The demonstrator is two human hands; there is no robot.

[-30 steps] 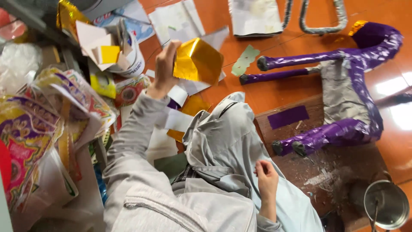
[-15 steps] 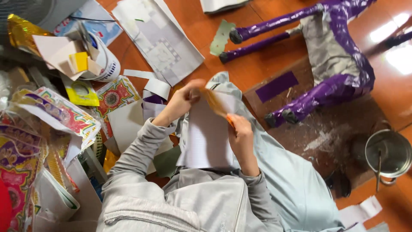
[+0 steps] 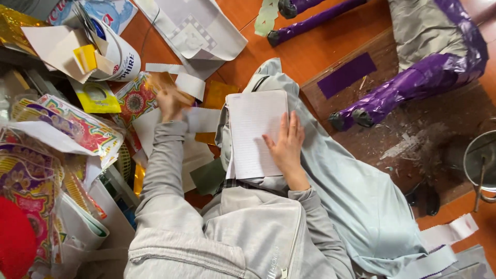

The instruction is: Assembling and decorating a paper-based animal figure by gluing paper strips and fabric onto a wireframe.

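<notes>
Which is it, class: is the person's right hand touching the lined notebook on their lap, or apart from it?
Touching. The head view shows the right hand lying flat on the open page of the lined notebook, fingers spread across the paper with no gap visible.

We see a white lined notebook [image 3: 257,132] against pale grey-blue trousers [image 3: 356,201] and a light grey jacket [image 3: 227,237]. Beyond it, glossy purple tape wraps a grey papier-mâché figure [image 3: 429,57] on an orange-brown floor [image 3: 305,57]. Our left is crowded with red, yellow and green patterned papers [image 3: 77,124], a gold sheet [image 3: 15,28] and a yellow card [image 3: 97,96].
</notes>
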